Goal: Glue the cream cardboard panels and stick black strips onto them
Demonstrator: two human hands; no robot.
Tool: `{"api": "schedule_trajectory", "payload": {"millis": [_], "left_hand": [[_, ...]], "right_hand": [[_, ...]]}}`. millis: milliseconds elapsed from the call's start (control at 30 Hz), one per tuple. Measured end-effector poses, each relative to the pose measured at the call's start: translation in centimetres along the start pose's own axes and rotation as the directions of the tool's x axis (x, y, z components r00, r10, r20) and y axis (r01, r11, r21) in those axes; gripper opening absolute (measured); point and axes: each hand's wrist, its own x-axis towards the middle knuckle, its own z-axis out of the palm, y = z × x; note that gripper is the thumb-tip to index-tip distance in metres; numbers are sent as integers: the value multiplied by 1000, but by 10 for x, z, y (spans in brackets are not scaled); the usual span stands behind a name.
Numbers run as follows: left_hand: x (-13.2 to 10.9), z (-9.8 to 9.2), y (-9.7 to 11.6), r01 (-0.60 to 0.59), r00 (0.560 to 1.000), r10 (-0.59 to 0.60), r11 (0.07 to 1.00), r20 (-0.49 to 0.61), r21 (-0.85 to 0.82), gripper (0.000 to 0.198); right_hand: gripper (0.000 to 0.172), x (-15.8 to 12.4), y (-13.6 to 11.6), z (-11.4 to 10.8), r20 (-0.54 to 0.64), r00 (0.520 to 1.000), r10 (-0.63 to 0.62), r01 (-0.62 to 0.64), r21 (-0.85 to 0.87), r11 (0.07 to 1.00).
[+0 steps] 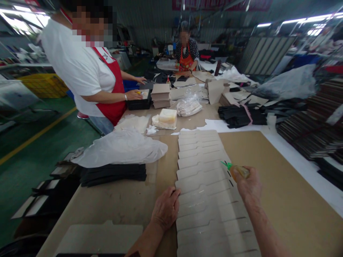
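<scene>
A long row of overlapping grey cardboard pieces (199,171) with stepped edges runs away from me down the table. At the row's left edge is my left hand (166,207), its fingers bent and closed together against the cardboard. My right hand (250,185) is wrapped round a glue bottle (241,172), which lies tilted with its green nozzle (226,164) pointing left over the right side of the row. Short dark marks show near the nozzle. The row's nearer part looks glossy, as if under clear film.
A plastic bag (123,148) covers black strips (114,175) at left. A flat cardboard piece (99,239) lies near the front. Beyond are a yellowish-white block (167,117), stacked cards (160,94) and black bundles (238,114). Two co-workers in aprons (114,87) stand further off.
</scene>
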Motion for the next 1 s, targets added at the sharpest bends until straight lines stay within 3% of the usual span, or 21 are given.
{"api": "schedule_trajectory", "payload": {"millis": [400, 600, 1000], "left_hand": [[0, 0, -1, 8, 1000, -8, 1000, 6, -10, 38], [-1, 2, -1, 13, 1000, -13, 1000, 16, -6, 39], [0, 2, 0, 21, 999, -21, 1000, 24, -1, 38]], "right_hand": [[48, 8, -8, 7, 66, 998, -12, 24, -194, 981], [44, 17, -13, 5, 119, 993, -20, 50, -254, 966], [37, 11, -22, 1, 202, 976, -78, 123, -218, 968]]}}
